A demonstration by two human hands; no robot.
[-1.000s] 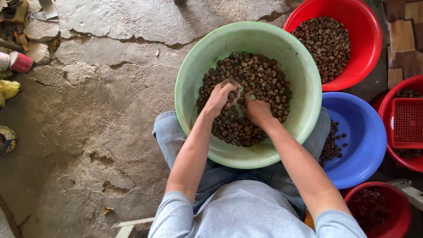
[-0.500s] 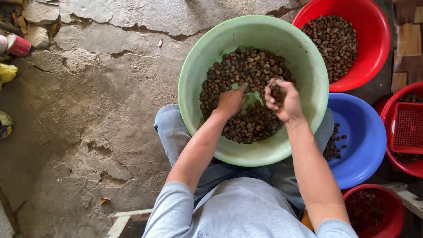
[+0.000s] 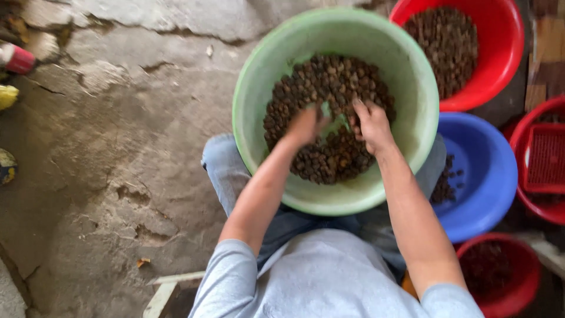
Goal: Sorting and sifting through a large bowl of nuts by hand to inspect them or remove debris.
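The view is smeared by motion, so the fingers are hard to read. The left hand (image 3: 305,125) lies in the dark brown nuts (image 3: 329,88) with its fingers dug under them; whether it grips any I cannot tell. The right hand (image 3: 371,125) rests flat and loose on the pile, fingers spread, grasping nothing. The nuts fill the middle of the green basin (image 3: 406,65), which sits on the person's lap, a bare patch of its floor showing between the hands. Beyond its far right rim a red basin (image 3: 500,53) of nuts is cut off by the frame. A blue basin (image 3: 482,176) on the right lies partly behind the green one, its few nuts half hidden. The cracked concrete floor (image 3: 118,147) spreads to the left.
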